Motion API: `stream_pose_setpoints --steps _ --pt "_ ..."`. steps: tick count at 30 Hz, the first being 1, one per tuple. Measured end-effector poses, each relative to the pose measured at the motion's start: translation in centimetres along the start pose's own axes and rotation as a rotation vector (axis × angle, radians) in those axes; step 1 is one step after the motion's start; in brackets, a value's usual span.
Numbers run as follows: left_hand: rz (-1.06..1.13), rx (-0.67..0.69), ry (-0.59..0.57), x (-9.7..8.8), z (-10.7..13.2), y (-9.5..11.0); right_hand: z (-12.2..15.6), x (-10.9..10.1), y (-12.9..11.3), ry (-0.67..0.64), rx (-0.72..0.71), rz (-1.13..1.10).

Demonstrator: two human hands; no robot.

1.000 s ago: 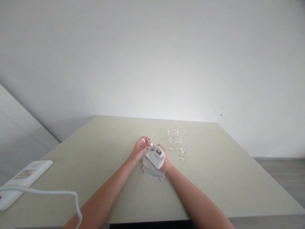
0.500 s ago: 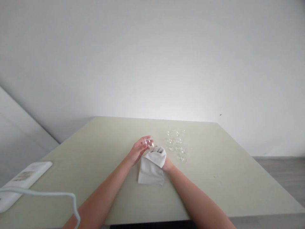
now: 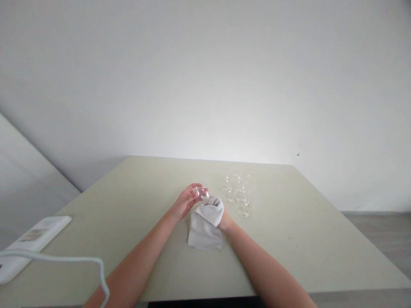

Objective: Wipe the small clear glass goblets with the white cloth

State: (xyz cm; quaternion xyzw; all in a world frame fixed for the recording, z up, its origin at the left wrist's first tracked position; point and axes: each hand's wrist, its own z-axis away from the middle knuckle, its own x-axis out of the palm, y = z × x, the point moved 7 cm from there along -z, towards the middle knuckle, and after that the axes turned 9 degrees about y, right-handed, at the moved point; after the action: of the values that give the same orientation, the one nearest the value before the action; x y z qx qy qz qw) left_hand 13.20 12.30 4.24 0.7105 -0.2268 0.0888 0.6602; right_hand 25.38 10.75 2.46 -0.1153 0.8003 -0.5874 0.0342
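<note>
Near the middle of the table, my left hand [image 3: 186, 201] has its fingers around the bowl of a clear drinking glass [image 3: 201, 193], which is tilted. My right hand [image 3: 224, 219] is mostly covered by a pale grey cloth [image 3: 206, 229]; it grips the cloth against the lower part of the glass. The cloth drapes down toward me, and its folds hide the right fingers and the glass's lower end. Just right of my hands stand several clear stemmed glasses [image 3: 237, 190] in a close group.
A pale green table [image 3: 282, 252] stretches out to a white wall [image 3: 205, 85]. At the left edge lies a flat white box or device [image 3: 35, 244] with a printed picture. A white cable [image 3: 64, 259] crosses the lower left.
The hanging end of the cloth has shifted slightly to the right. Both hands keep their hold, with the glass turned a little between them.
</note>
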Motion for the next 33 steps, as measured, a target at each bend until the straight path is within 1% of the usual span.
stream_pose_setpoints --steps 3,6,8,11,13,15,18,20,22,24,27,29,31,33 --pt "-0.041 0.055 0.032 -0.1 -0.1 0.1 0.0 -0.2 -0.2 0.031 -0.035 0.082" --pt "-0.111 0.124 0.061 -0.4 -0.4 0.1 0.0 -0.3 -0.1 0.052 -0.029 0.144" --pt "-0.114 0.113 0.034 -0.4 -0.4 0.0 0.0 -0.3 -0.1 0.047 -0.018 0.117" --pt "-0.072 0.049 -0.015 -0.2 -0.2 0.0 0.1 0.0 -0.5 0.017 -0.021 0.070" --pt "-0.056 0.016 -0.020 -0.1 0.0 0.0 0.1 0.0 -0.6 0.011 -0.024 0.073" --pt "-0.072 0.013 0.016 -0.2 0.0 -0.1 0.0 -0.1 -0.6 0.031 -0.030 0.104" --pt "-0.123 0.059 0.102 -0.7 -0.2 -0.3 -0.1 -0.5 -0.5 0.075 -0.055 0.174" --pt "-0.139 0.092 0.118 -0.9 -0.4 -0.4 -0.1 -0.6 -0.3 0.090 -0.054 0.229" --pt "-0.139 0.104 0.106 -0.9 -0.5 -0.3 0.0 -0.7 -0.1 0.095 -0.031 0.248" --pt "-0.123 0.088 0.082 -0.8 -0.4 -0.1 0.1 -0.5 -0.2 0.072 -0.006 0.186" --pt "-0.058 0.040 0.027 -0.2 0.0 0.3 0.4 0.2 -0.6 -0.027 0.040 0.006" --pt "-0.018 0.022 -0.001 0.1 0.2 0.4 0.5 0.6 -0.8 -0.075 0.060 -0.060" --pt "-0.014 0.029 -0.002 0.2 0.2 0.3 0.4 0.5 -0.7 -0.065 0.041 -0.048" --pt "-0.053 0.064 0.026 -0.1 0.0 0.1 0.1 0.2 -0.5 -0.016 -0.009 0.026"
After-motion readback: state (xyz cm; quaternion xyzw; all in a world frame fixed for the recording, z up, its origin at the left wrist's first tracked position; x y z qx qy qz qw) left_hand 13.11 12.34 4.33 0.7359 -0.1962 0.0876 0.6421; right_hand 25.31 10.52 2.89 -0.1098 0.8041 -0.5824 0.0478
